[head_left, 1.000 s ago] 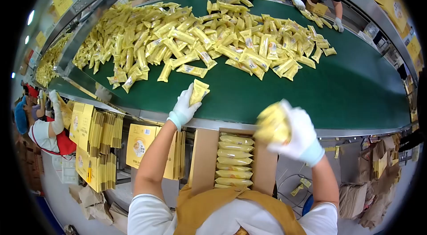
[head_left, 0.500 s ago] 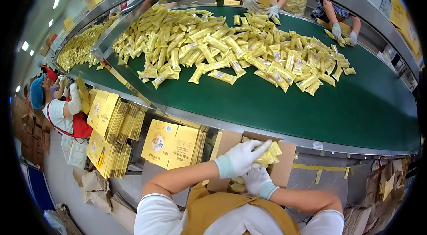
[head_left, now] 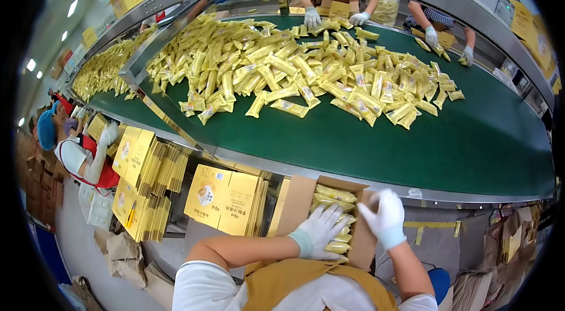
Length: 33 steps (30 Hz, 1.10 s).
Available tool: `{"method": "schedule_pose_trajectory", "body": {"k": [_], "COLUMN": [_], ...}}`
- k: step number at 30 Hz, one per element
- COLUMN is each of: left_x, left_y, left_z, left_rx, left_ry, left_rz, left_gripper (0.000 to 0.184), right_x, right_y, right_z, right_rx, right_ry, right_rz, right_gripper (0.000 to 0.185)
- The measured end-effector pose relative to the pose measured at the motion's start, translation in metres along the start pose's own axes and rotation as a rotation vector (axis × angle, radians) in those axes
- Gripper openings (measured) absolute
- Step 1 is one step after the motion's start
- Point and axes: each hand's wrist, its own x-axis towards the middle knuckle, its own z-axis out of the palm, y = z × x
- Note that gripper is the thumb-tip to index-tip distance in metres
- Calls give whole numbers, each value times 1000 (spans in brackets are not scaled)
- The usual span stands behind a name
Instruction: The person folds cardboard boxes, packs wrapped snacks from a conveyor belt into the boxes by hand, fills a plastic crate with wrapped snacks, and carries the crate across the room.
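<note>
An open cardboard box (head_left: 366, 234) stands in front of my body, against the conveyor's near edge. Inside it lie yellow wrapped packets (head_left: 335, 194), stacked in a row. My left hand (head_left: 318, 232), in a white glove, rests on these packets with its fingers stretched out. Over the box's right wall is my right hand (head_left: 385, 217), gloved too and slightly blurred. Its thumb stands apart from the fingers and nothing shows in it. Part of the box's contents is hidden under my left hand.
A green conveyor belt (head_left: 282, 146) carries a large heap of yellow packets (head_left: 271, 69). Folded yellow cartons (head_left: 226, 196) stand left of the box, with more stacks (head_left: 141, 164) beyond. Across the belt, co-workers' gloved hands (head_left: 312, 18) handle packets. Another person (head_left: 82, 149) works at far left.
The packets that both hands held over the box are no longer in them. My left hand has come down onto the packets inside, and my right hand has moved right and up.
</note>
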Motion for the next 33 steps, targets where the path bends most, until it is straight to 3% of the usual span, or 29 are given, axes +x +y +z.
{"method": "schedule_pose_trajectory", "body": {"k": [1, 3, 4, 5, 7, 9, 10, 12, 13, 15, 16, 17, 20, 21, 23, 24, 27, 29, 33], "left_x": [2, 8, 9, 10, 7, -1, -12, -37, -45, -58, -62, -64, -70, -67, -46, -34, -6, -1, 0], "left_y": [2, 0, -4, -7, -12, -19, -19, -31, -35, -44, -56, -71, -103, -104, -65, -56, -49, -53, -88], "left_z": [0, -7, -5, -4, -4, -1, -19, -21, -17, -10, 3, 23, 101, 121, 88, 83, 87, 84, 41], "left_rx": [18, 0, 0, 0, -113, -257, -392, -452, -482, -653, -853, -1055, -926, -816, -1423, -1651, -2049, -2180, -2109], "left_ry": [18, -105, -118, -130, -26, 134, 312, 689, 960, 1182, 1195, 1198, 721, 397, 113, 56, 136, 217, 422], "left_rz": [-17, -21, -11, -3, 7, 43, 43, -22, -116, -437, -523, -609, -610, -652, -596, -560, -465, -407, -194], "left_gripper": [104, 106, 106, 106, 95, 89, 71, 59, 48, 39, 39, 39, 37, 48, 86, 88, 95, 100, 109], "right_x": [14, 30, 40, 56, 60, 44, 32, 16, 9, -1, -6, -8, -3, -3, -1, 0, 11, 17, 39], "right_y": [6, 30, 29, 39, 36, 27, 22, 15, 14, 16, 19, 23, 40, 47, 56, 59, 46, 44, 18], "right_z": [8, 47, 45, 58, 58, 47, 38, 21, 12, 3, 2, 1, 1, 4, 17, 19, 10, -3, -48], "right_rx": [44, 241, 221, -21, -17, 96, 151, 215, 243, 276, 285, 295, 273, 195, 158, 139, 222, 216, 411], "right_ry": [221, 102, -260, -585, -620, -368, -242, -58, 34, 162, 216, 269, 277, 246, 210, 190, 229, 130, 151], "right_rz": [-28, 121, 262, 355, 331, 116, 13, -77, -125, -52, 23, 98, 406, 474, 531, 558, 437, 429, 339], "right_gripper": [44, 53, 58, 59, 49, 38, 32, 24, 20, 16, 17, 17, 23, 28, 32, 34, 33, 30, 25]}}
